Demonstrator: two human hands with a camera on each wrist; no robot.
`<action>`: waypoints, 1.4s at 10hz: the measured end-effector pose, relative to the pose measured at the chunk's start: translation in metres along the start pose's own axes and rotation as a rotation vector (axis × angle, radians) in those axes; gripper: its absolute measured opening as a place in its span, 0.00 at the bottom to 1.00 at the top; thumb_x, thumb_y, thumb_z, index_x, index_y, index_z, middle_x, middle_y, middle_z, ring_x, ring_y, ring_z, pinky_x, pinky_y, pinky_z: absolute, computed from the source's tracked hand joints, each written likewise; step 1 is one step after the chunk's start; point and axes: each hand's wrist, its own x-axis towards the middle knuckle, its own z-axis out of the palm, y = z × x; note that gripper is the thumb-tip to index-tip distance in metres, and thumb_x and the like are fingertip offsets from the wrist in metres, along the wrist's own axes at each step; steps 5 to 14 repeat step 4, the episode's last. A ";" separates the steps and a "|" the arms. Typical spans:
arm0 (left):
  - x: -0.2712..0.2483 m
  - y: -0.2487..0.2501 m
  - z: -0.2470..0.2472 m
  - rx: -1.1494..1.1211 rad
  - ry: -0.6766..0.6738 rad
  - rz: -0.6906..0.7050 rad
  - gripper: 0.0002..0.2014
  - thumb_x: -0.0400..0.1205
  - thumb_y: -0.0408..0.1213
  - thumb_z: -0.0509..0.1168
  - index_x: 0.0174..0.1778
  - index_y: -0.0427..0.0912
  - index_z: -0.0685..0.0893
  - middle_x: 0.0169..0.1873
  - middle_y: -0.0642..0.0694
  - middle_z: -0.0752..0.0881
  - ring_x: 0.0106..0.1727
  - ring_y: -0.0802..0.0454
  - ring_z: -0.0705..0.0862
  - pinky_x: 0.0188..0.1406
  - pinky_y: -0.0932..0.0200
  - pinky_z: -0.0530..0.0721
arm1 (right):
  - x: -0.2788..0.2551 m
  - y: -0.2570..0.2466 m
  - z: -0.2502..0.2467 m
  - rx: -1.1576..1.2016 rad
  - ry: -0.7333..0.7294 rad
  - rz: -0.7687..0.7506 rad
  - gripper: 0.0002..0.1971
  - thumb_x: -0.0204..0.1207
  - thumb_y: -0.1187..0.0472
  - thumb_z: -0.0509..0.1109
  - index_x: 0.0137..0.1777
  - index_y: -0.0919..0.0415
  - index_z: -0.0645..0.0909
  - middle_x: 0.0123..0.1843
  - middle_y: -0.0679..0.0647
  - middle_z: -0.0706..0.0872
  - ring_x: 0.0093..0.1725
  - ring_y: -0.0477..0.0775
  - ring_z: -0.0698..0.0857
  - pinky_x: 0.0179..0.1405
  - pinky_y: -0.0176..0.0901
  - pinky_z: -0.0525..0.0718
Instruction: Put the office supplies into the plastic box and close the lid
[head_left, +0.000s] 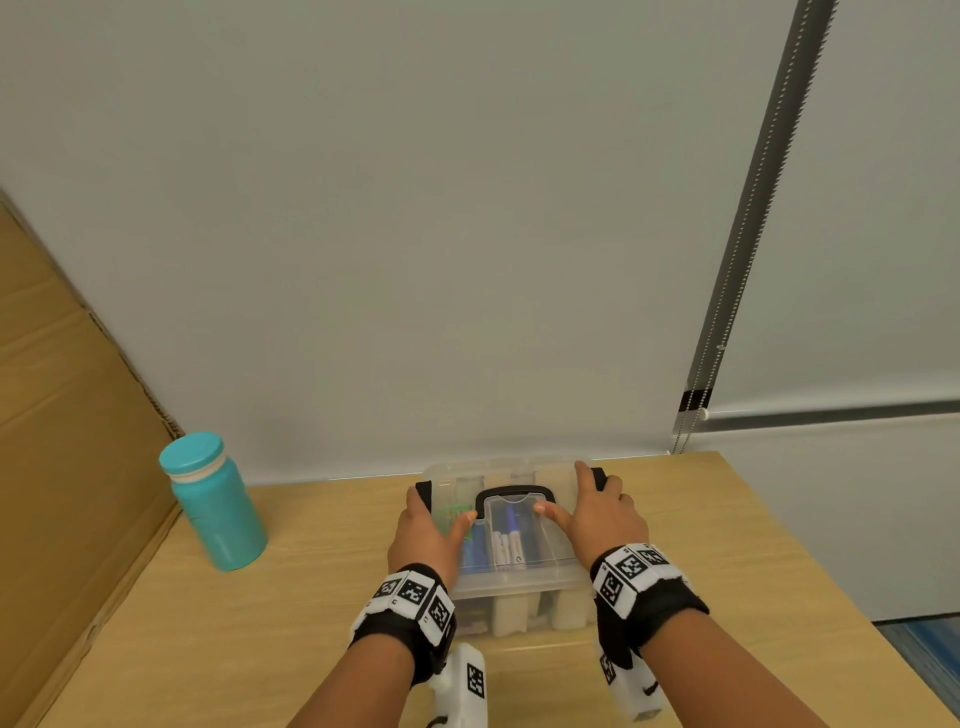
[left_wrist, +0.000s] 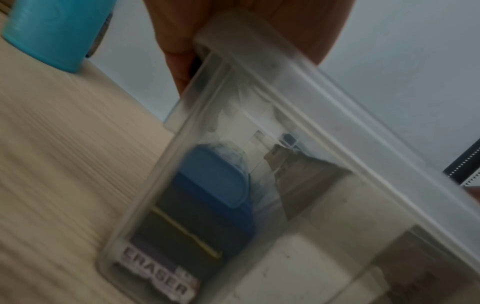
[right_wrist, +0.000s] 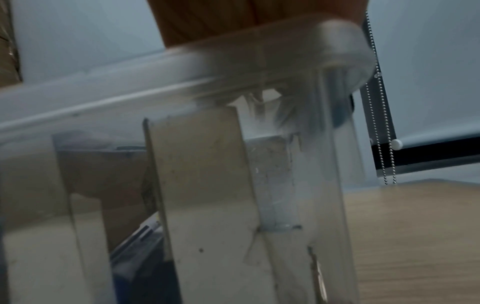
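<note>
At the far left a cardboard sheet (head_left: 62, 415) leaned against the wall, and just right of it a teal bottle (head_left: 215, 501) stood upright with its cap on, well apart from the box. Toward the middle of the wooden tabletop (head_left: 291, 623), close to the far wall, sat the clear plastic box (head_left: 514, 597) with its lid (head_left: 519, 556) lying flat on top and a black handle (head_left: 514, 493) folded down on it. The left hand (head_left: 428, 540) lay on the lid's left edge, fingers (head_left: 418, 501) straight and close together beside the black latch (head_left: 424, 491), thumb spread inward. Through the lid showed markers (head_left: 506, 540); the left wrist view showed a blue eraser (left_wrist: 207, 205) against the box's left wall. The right hand (head_left: 605, 517) lay on the lid's right edge, fingers straight, thumb spread inward. Far right hung a blind's bead chain (head_left: 696, 415).
</note>
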 end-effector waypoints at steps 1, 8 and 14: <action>0.000 0.007 -0.004 0.075 -0.032 0.007 0.37 0.78 0.58 0.64 0.77 0.41 0.60 0.65 0.40 0.79 0.62 0.41 0.82 0.57 0.49 0.82 | 0.002 0.003 -0.001 0.041 -0.017 0.003 0.43 0.73 0.26 0.53 0.82 0.51 0.53 0.77 0.63 0.63 0.71 0.63 0.73 0.60 0.51 0.79; -0.050 -0.015 -0.055 0.155 -0.138 0.157 0.39 0.79 0.66 0.50 0.83 0.50 0.49 0.80 0.45 0.66 0.75 0.48 0.74 0.73 0.51 0.74 | -0.055 0.039 -0.012 0.513 -0.046 -0.097 0.44 0.78 0.37 0.61 0.85 0.50 0.39 0.85 0.56 0.51 0.79 0.58 0.67 0.75 0.53 0.72; -0.050 -0.015 -0.055 0.155 -0.138 0.157 0.39 0.79 0.66 0.50 0.83 0.50 0.49 0.80 0.45 0.66 0.75 0.48 0.74 0.73 0.51 0.74 | -0.055 0.039 -0.012 0.513 -0.046 -0.097 0.44 0.78 0.37 0.61 0.85 0.50 0.39 0.85 0.56 0.51 0.79 0.58 0.67 0.75 0.53 0.72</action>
